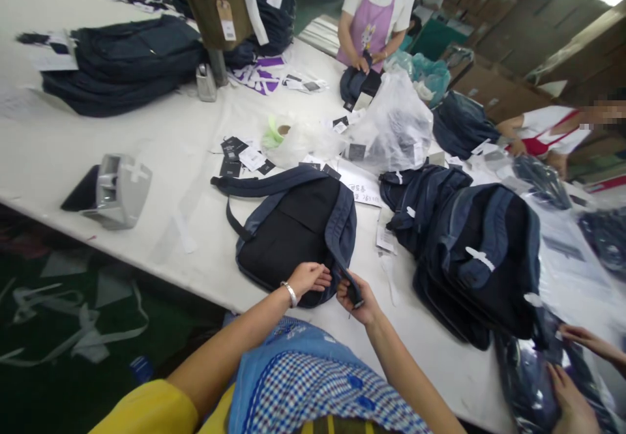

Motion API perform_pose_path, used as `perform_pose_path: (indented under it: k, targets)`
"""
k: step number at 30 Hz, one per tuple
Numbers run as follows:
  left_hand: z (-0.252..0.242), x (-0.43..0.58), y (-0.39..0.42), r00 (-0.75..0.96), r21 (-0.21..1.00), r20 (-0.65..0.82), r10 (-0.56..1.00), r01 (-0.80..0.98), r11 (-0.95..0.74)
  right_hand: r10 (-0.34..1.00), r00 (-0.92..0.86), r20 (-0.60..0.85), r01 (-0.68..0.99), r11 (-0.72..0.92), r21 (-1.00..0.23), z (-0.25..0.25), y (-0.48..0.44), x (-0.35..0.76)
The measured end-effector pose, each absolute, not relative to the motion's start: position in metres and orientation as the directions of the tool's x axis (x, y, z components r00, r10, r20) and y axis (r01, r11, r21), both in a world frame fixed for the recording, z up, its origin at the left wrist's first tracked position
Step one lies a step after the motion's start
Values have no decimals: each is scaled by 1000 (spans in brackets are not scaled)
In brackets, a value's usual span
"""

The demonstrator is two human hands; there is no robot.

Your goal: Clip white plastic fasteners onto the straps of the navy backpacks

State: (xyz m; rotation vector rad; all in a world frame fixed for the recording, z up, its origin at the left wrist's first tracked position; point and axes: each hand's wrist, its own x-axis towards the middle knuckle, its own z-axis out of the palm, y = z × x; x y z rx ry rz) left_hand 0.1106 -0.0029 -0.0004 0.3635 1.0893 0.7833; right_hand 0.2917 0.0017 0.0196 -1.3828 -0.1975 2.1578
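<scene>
A black and navy backpack [288, 232] lies on the white table just in front of me, its shoulder straps uppermost. My right hand [360, 300] is closed around the lower end of the near shoulder strap [341, 232], lifted at the bag's right edge. Beside it, my left hand [312, 279] has its fingers stretched out over the lower part of the bag, holding nothing. Whether its fingertips touch the strap, I cannot tell. The other strap [278, 181] trails across the top of the bag to the left.
A grey tape dispenser [120, 189] stands left. Black and white tags [239, 157] and a clear plastic bag [396, 121] lie beyond the backpack. Stacked backpacks [482, 258] are at right, where a co-worker's hands [570, 388] touch a plastic-wrapped bag. Other people work across the table.
</scene>
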Motion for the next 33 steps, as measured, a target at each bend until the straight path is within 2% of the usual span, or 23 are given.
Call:
perform_pose_path:
  k: [2, 4, 7, 9, 12, 15, 20, 23, 26, 28, 30, 33]
  targets:
    - [3, 121, -4, 306, 513, -670, 676, -467, 720, 527, -245, -813, -342, -832, -437, 21, -2, 288]
    - [3, 127, 3, 322, 430, -681, 658, -551, 715, 551, -168, -818, -238, -827, -509, 22, -9, 285]
    - [-4, 130, 19, 242, 464, -672, 700, -599, 652, 650, -129, -749, -12, -756, -654, 18, -20, 278]
    - [-11, 129, 25, 201, 509, -653, 731, -598, 619, 699, -117, -705, 97, -699, -709, 11, -26, 274]
    - [-18, 126, 28, 203, 531, -629, 750, -593, 605, 754, -45, -655, 194, -637, -746, -4, -33, 268]
    - [-20, 122, 27, 225, 530, -623, 749, -583, 616, 794, -3, -607, 215, -593, -776, -15, -37, 265]
    - [-18, 117, 21, 279, 521, -624, 730, -548, 654, 762, 21, -648, 63, -648, -759, -21, -46, 256]
    - [-18, 118, 15, 231, 562, -678, 698, -450, 694, 784, 31, -620, 67, -620, -782, -25, -50, 255]
    - [-22, 120, 10, 145, 580, -724, 674, -402, 709, 842, 41, -538, 167, -536, -827, -28, -51, 278]
    - [-25, 121, 8, 100, 592, -727, 679, -410, 694, 879, 182, -440, 271, -475, -837, -30, -52, 312]
    - [-28, 123, 6, 46, 616, -720, 692, -416, 669, 878, 359, -316, 429, -456, -780, -33, -52, 353]
    - [-29, 126, 3, -34, 648, -711, 702, -420, 636, 902, 368, -225, 662, -425, -618, -41, -52, 408]
